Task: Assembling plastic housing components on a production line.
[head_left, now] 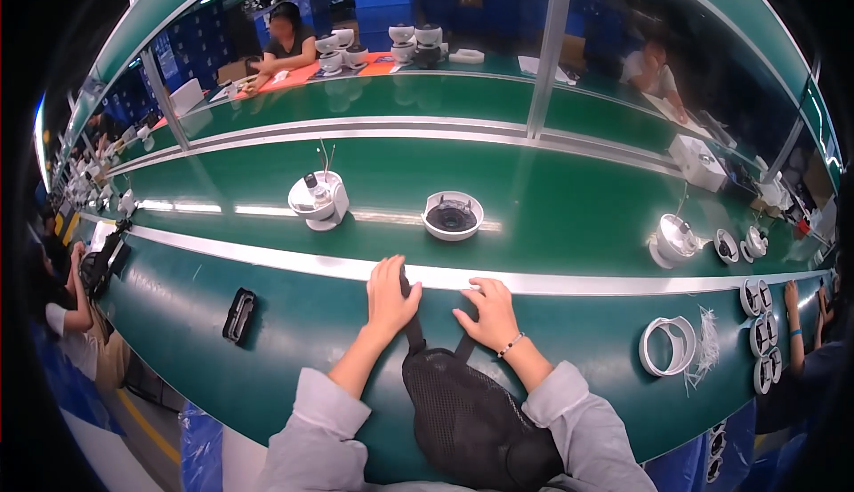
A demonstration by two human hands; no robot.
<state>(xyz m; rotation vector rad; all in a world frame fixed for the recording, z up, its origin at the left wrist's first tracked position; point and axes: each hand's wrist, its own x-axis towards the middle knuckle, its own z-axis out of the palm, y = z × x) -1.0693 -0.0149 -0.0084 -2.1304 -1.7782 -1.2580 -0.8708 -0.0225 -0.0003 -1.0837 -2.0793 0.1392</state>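
My left hand [391, 303] rests at the white rail along the belt, fingers stretched out and thumb apart. A black strap runs up between its thumb and fingers; whether it is gripped is hard to see. My right hand [491, 314] is open beside it, fingers slightly bent, with a beaded bracelet on the wrist. Between my forearms lies a black mesh item [463, 416] with straps, its exact kind unclear. Beyond the rail, on the green belt, stand a white round housing with a black inside [451, 218] and a white dome-shaped unit with upright wires [320, 200].
A black part [239, 317] lies to the left on the bench. On the right are a white ring [665, 348], thin white strips [706, 350] and several stacked round parts [761, 335]. More white units [676, 238] sit at the belt's right. People work on both sides and opposite.
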